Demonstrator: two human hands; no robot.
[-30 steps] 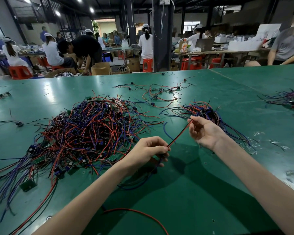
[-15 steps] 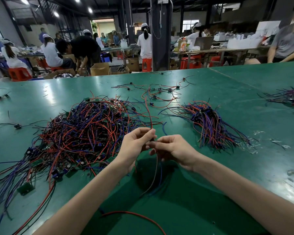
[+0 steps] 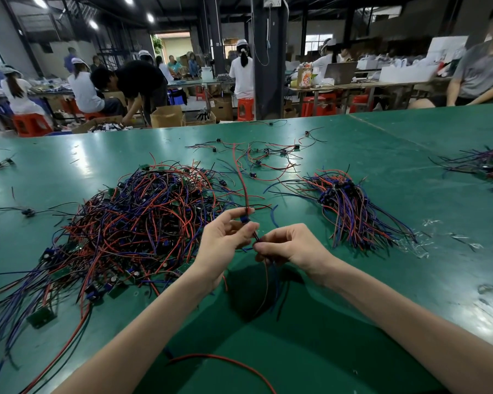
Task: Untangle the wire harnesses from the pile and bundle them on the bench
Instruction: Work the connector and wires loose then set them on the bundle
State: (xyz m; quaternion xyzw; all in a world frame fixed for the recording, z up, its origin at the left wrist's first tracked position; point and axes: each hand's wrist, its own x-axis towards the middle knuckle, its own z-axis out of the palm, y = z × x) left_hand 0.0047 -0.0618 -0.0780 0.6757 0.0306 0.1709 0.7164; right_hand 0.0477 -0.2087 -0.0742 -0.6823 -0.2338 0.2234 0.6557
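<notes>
Green matting covered the bench [image 3: 367, 172] under a busy workshop, with other workers seated at tables far beyond the fingers. Between the two hands one wire harness [image 3: 242, 177] was held up off the bench. The left hand [image 3: 225, 240] had thumb and forefinger closed on its small blue connector; the right hand [image 3: 291, 247], just beside it, pinched the leads below, which hung down from the fingers toward the bench. A red lead rose above the left fingertips and curved away.

Judging by its droop, the harness was very light and limp; the thin insulation probably slid easily, so the rigid connector was the surer place to grip, with the wires only guided, not tugged.

Left of the fingers lay the big tangled pile [image 3: 131, 223]; to their right, well apart, lay the sorted bundle [image 3: 350, 211].

Both wrists were raised, palms turned inward, forearms converging from the near edge.
</notes>
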